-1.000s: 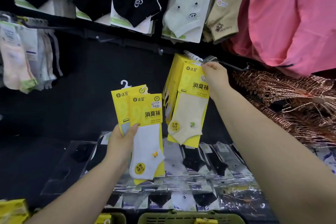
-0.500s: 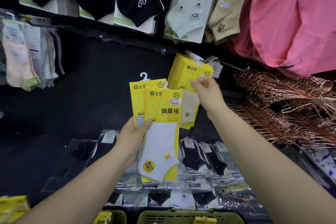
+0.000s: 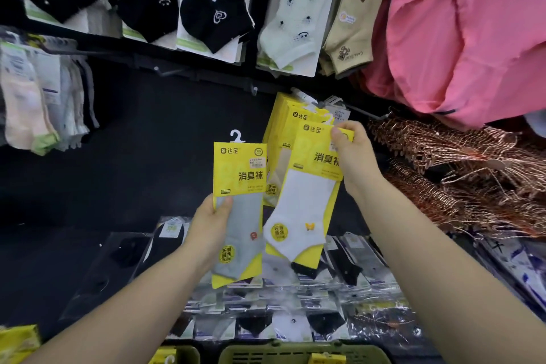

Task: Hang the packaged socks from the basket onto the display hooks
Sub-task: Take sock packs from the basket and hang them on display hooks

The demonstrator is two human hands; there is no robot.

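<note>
- Two yellow-carded packs are being held apart. The left hand [image 3: 211,233] is gripping the grey sock pack [image 3: 240,216] low on its left edge, thumb lying across the front. Its other fingers are hiding behind the card, so I cannot tell how they are lying. With the grip sitting so far below the plastic hanger [image 3: 235,136], that top could be wobbling when aimed at a hook.
- The right hand [image 3: 353,162] is pinching the white sock pack [image 3: 305,201] by its top right corner, fingers [image 3: 339,135] pressing together on the card. This pack is overlapping the hung yellow packs [image 3: 282,127], so a careless push risks missing the display hook [image 3: 304,95] or knocking those packs loose.
- Copper wire hangers [image 3: 472,174] are bristling near that wrist and could be snagging it.
- Pale socks [image 3: 38,97] are hanging far left against a black back panel [image 3: 133,171]. Below, the dark counter [image 3: 44,275] is carrying rows of cellophane-wrapped socks [image 3: 295,307], where a dropped pack would be sliding out of sight.
- The green basket [image 3: 304,353] is sitting at the bottom edge, and a pink garment [image 3: 461,38] is hanging upper right.
</note>
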